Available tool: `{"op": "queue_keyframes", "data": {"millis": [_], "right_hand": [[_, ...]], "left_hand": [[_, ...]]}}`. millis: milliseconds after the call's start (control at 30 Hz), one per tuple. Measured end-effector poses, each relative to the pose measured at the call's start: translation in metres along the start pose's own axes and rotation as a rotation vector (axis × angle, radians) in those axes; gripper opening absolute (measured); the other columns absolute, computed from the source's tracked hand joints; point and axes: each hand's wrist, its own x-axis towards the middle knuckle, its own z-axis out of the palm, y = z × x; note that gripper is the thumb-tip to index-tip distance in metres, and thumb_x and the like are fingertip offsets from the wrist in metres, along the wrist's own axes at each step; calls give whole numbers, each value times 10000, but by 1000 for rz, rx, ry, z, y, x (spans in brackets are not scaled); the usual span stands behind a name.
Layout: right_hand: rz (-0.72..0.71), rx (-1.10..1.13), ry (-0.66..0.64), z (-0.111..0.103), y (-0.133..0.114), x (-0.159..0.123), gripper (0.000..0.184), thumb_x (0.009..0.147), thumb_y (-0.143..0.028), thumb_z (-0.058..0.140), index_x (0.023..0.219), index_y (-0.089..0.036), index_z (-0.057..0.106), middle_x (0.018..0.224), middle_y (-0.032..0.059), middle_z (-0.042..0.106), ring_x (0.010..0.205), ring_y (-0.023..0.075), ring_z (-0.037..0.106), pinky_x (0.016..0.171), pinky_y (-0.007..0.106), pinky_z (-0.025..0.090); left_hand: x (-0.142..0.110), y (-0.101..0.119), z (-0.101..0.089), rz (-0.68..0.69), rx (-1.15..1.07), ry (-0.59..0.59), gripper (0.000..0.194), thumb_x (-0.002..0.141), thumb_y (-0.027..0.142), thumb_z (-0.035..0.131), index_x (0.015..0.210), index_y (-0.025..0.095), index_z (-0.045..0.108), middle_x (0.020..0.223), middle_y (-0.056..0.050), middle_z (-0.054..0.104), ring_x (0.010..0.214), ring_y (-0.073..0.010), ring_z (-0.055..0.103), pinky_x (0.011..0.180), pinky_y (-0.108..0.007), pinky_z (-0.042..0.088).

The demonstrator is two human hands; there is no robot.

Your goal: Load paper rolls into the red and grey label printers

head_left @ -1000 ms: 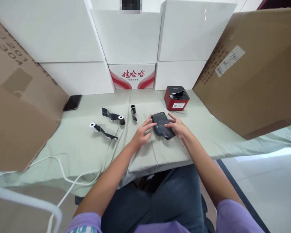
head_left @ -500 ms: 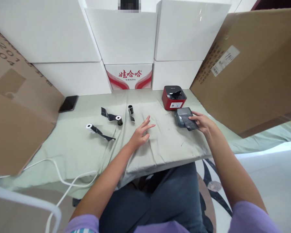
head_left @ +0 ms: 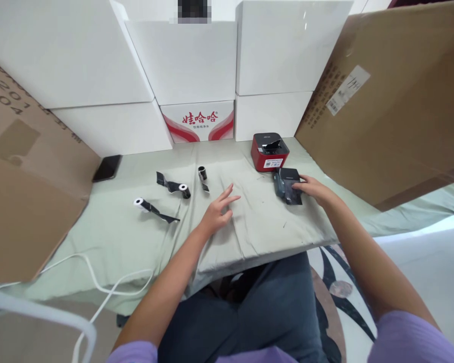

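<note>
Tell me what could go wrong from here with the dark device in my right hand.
Your right hand has the dark device just in front of the red machine, so pushing farther back might bump it. The black strip lies under your fingers and could crease or tear. A sweep of your open left hand might knock the nearest roll.

Makeshift workspace, cloth-covered table, white boxes
</note>
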Motion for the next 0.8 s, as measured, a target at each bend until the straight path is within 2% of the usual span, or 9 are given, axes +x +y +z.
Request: {"op": "queue_keyframes", "data": {"millis": [100, 167, 267, 400, 467, 533, 633, 733, 800], "right_hand": [[7, -19, -9, -4, 3, 6, 752, 681, -243, 807, 1411, -170, 643, 1239, 158, 754, 1179, 336, 690, 1084, 471, 516], [-6, 6, 54, -6, 1, 10, 810, 705, -283, 813, 1476, -169, 592, 1391, 188, 686, 1281, 342, 649, 1136, 484, 486], [-106, 92, 139, -7, -10, 18, 727, 776, -315, 764, 1471, -186, 597, 1481, 176, 638, 1365, 314, 605, 1195, 467, 444], [-279, 193, 112, -1, -34, 43, 587, 817, -237, 673, 1401, -180, 650, 1411, 128, 701, 1355, 268, 613, 1236, 440, 393], [-312, 226, 71, 5, -46, 61, 511, 807, -202, 653, 1315, -173, 695, 1346, 105, 734, 1307, 255, 634, 1212, 428, 418], [-290, 280, 21, 12, -57, 78, 422, 788, -168, 634, 1198, -165, 731, 1187, 80, 778, 1171, 237, 684, 1130, 407, 486], [-185, 413, -34, 23, -69, 98, 323, 755, -109, 600, 1049, -172, 717, 875, 26, 750, 856, 178, 692, 890, 324, 568], [-77, 486, -81, 30, -74, 108, 188, 785, -100, 564, 932, -187, 643, 722, -7, 658, 662, 134, 611, 668, 238, 521], [-57, 487, -106, 33, -74, 109, 134, 819, -123, 548, 913, -198, 608, 706, -14, 636, 627, 129, 589, 609, 220, 488]], "left_hand": [[1, 1, -1, -9, 16, -4, 660, 754, 51, 523, 1362, 247, 688, 1694, -99, 411, 1537, -264, 472, 1264, -521, 414], [1, 3, -1, -14, 24, 2, 647, 758, 57, 531, 1355, 246, 692, 1682, -98, 435, 1534, -264, 478, 1267, -518, 412], [1, 6, -1, -63, -4, 38, 590, 784, 81, 545, 1327, 245, 708, 1625, -97, 522, 1504, -264, 522, 1261, -516, 424], [6, 16, -7, -301, -123, 137, 508, 854, 151, 554, 1334, 234, 696, 1479, -108, 671, 1418, -277, 614, 1165, -509, 527], [18, 24, -12, -409, -154, 138, 501, 870, 177, 575, 1358, 222, 679, 1444, -122, 695, 1405, -292, 623, 1158, -516, 526], [44, 32, -13, -465, -180, 81, 517, 867, 200, 624, 1383, 203, 661, 1453, -143, 685, 1419, -311, 608, 1179, -520, 498], [105, 39, 0, -513, -268, 14, 537, 885, 272, 684, 1408, 161, 639, 1497, -183, 643, 1411, -329, 610, 1169, -473, 497], [176, 33, 32, -579, -313, 122, 606, 898, 350, 729, 1445, 121, 603, 1574, -212, 562, 1484, -349, 528, 1203, -436, 440], [213, 23, 55, -579, -345, 202, 586, 910, 375, 729, 1440, 154, 613, 1552, -169, 597, 1507, -333, 496, 1210, -406, 414]]}}
